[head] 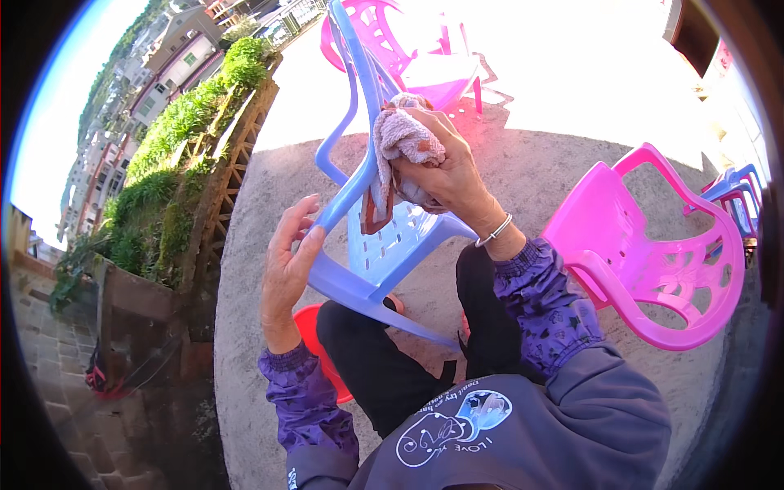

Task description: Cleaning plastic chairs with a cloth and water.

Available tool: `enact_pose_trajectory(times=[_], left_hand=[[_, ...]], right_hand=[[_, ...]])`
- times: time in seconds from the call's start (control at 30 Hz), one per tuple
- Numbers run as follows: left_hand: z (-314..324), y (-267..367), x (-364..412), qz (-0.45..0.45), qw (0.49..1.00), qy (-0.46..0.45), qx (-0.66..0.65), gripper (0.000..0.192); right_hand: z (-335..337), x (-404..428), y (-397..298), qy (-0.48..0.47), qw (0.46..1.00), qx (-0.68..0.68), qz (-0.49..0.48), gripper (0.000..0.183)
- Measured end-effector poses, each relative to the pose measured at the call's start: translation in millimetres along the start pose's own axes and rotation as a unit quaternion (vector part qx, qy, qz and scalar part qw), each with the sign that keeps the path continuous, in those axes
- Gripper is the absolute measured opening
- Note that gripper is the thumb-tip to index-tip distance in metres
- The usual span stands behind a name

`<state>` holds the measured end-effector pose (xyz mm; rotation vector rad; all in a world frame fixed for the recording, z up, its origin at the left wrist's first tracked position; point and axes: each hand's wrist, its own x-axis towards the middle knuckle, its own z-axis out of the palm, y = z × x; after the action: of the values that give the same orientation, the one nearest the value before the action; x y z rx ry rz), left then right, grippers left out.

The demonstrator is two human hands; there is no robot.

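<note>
A blue plastic armchair (392,242) is tilted in front of me, its slotted seat showing between my arms and part of its frame crossing my knee. My right hand (450,165) grips a bunched pinkish terry cloth (407,138) with brown patches and presses it against the chair's upright frame. Part of the cloth hangs below my fingers. On the near left, my left hand (288,257) holds the chair's curved frame loosely, with the thumb on it. The far sides of those fingers are partly hidden.
A red plastic tub (324,355) is by my left leg. One pink plastic armchair (649,251) stands at right, another pink chair (438,79) ahead in sunlight. More chairs (735,196) are at far right. The concrete floor (251,343) ends at a drop on the left, beside planted greenery (177,159).
</note>
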<state>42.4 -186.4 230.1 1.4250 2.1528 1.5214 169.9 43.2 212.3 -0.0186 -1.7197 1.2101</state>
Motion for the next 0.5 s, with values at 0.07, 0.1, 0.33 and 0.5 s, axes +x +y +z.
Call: enact_pose_trajectory(times=[0.07, 0.1, 0.33, 0.5], left_hand=[[31.7, 43.8, 22.3, -0.008, 0.999, -0.007, -0.034, 0.042], [44.9, 56.6, 28.3, -0.011, 0.997, -0.016, -0.079, 0.043], [69.0, 58.2, 12.8, -0.030, 0.992, 0.077, 0.097, 0.048], [68.6, 59.8, -3.8, -0.017, 0.989, 0.082, 0.124, 0.046]], right_hand=[[6.1, -6.5, -8.9, 0.008, 0.994, -0.078, -0.073, 0.057], [7.5, -10.9, -11.2, 0.014, 0.995, -0.073, -0.072, 0.057], [11.5, 7.1, -21.5, 0.092, 0.987, -0.093, -0.089, 0.050], [15.1, 108.2, -31.8, 0.036, 0.975, -0.185, -0.119, 0.040]])
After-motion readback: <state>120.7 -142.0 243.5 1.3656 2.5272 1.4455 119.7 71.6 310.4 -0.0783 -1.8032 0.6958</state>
